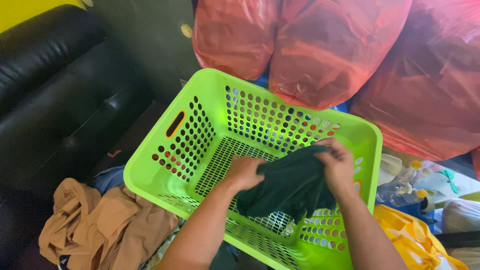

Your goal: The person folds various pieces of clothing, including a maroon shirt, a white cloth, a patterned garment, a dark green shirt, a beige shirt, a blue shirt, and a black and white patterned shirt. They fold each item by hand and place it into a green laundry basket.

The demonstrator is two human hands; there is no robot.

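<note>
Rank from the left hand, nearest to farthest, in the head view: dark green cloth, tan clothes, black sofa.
From the left hand:
1. Dark green cloth, gripped by it, over the green basket.
2. Tan clothes, heaped lower left, outside the basket.
3. Black sofa, far left and upper left.

A lime-green perforated basket [200, 125] is set on the floor [150, 117], flanked by tan clothing [105, 227] and red plastic bags [325, 50].
</note>
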